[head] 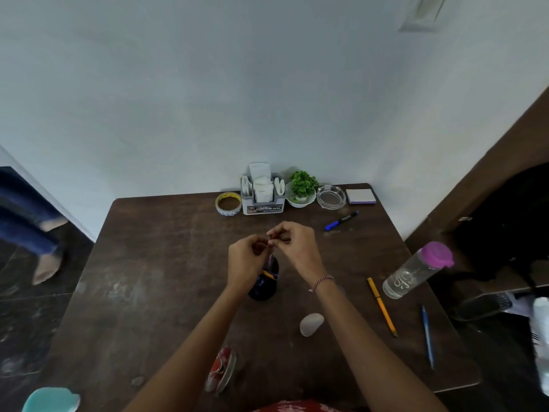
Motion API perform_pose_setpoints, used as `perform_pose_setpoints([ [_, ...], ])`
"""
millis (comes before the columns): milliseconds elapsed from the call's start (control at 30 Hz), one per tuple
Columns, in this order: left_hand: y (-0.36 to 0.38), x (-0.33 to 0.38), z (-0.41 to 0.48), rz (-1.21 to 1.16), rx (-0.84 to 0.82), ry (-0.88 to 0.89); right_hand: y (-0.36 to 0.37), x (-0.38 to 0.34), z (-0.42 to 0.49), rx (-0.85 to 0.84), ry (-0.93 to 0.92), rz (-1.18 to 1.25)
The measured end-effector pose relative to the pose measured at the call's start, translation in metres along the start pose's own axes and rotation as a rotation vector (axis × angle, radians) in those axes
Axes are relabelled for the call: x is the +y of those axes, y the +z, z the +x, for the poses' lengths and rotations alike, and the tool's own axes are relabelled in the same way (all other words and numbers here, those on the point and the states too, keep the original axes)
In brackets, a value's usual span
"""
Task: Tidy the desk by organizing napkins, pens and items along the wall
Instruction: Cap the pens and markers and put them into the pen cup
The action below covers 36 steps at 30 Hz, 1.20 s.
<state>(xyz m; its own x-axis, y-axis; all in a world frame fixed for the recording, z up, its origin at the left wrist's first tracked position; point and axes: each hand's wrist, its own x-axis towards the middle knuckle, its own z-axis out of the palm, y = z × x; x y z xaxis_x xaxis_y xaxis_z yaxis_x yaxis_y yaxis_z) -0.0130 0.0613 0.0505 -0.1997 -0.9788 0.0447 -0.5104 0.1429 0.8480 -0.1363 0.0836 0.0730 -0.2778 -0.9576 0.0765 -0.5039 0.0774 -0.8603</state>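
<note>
My left hand (pixel 244 260) and my right hand (pixel 292 242) meet above a dark pen cup (pixel 264 285) in the middle of the desk (pixel 154 263). Both pinch the top of a thin pen (pixel 269 257) that stands in the cup with other pens. A grey napkin holder (pixel 263 196) filled with white napkins stands by the wall. A blue marker (pixel 341 220), a yellow pen (pixel 381 306) and a blue pen (pixel 427 337) lie loose on the right side of the desk.
Along the wall stand a tape roll (pixel 228 203), a small green plant (pixel 301 188), a glass ashtray (pixel 331 197) and a sticky-note pad (pixel 361 196). A water bottle (pixel 416 270), a white stone (pixel 311 324) and a glass dish (pixel 221 370) sit nearer. A person's legs (pixel 32 227) stand at left.
</note>
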Motion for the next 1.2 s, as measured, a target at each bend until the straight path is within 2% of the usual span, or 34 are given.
perform_pose_setpoints([
  [267, 0.018, -0.017, 0.011, 0.167, -0.131, -0.042, 0.006, 0.03, 0.005, -0.101, 0.094, -0.085],
  [600, 0.031, -0.023, 0.014, 0.382, -0.165, -0.075, 0.016, 0.052, 0.01, -0.164, 0.059, -0.199],
  [833, 0.031, -0.019, 0.01, 0.427, -0.176, -0.082, 0.015, 0.061, 0.009, -0.177, 0.063, -0.229],
  [1067, 0.019, -0.003, 0.018, 0.385, -0.08, -0.088, 0.001, 0.063, 0.011, -0.207, 0.018, -0.205],
  [1200, 0.022, 0.014, 0.027, 0.353, -0.018, -0.06, -0.018, 0.068, 0.016, -0.115, -0.005, -0.145],
])
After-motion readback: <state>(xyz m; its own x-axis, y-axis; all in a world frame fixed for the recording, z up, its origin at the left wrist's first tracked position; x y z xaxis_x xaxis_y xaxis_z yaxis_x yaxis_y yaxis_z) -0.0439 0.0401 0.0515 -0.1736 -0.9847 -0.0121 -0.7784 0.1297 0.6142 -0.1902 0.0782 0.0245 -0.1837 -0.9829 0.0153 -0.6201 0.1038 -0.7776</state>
